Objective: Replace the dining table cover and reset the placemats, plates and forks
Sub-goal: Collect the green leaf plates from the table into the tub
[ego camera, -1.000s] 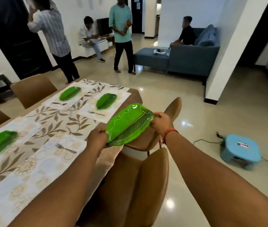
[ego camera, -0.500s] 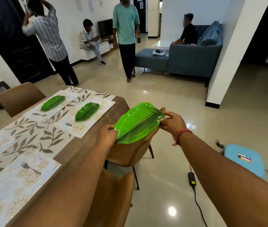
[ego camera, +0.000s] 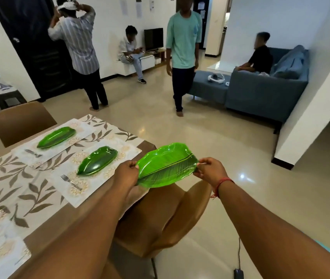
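Note:
I hold a green leaf-shaped plate (ego camera: pixel 167 165) in the air beside the table's right edge, above a brown chair. My left hand (ego camera: pixel 126 174) pinches its left end and my right hand (ego camera: pixel 208 170) pinches its right end. On the table, a leaf-patterned cover (ego camera: pixel 29 190) carries white placemats. The nearer placemat (ego camera: pixel 123 153) bears a green plate (ego camera: pixel 97 160) and a fork (ego camera: pixel 70 181). The far placemat (ego camera: pixel 88 129) bears another green plate (ego camera: pixel 56 136) and a fork (ego camera: pixel 32 153). A third placemat (ego camera: pixel 1 252) lies at the lower left.
Brown chairs stand under my arms (ego camera: pixel 160 218) and at the table's far side (ego camera: pixel 21 121). A person in a teal shirt (ego camera: pixel 183 47) walks on the tiled floor towards the table. Others stand or sit further back. A blue sofa (ego camera: pixel 260 93) is at right, a cable (ego camera: pixel 238 258) on the floor.
My view has shifted along the table towards its far end, so the two set places look closer. The plate stays gripped in both hands. The person in teal has stepped nearer.

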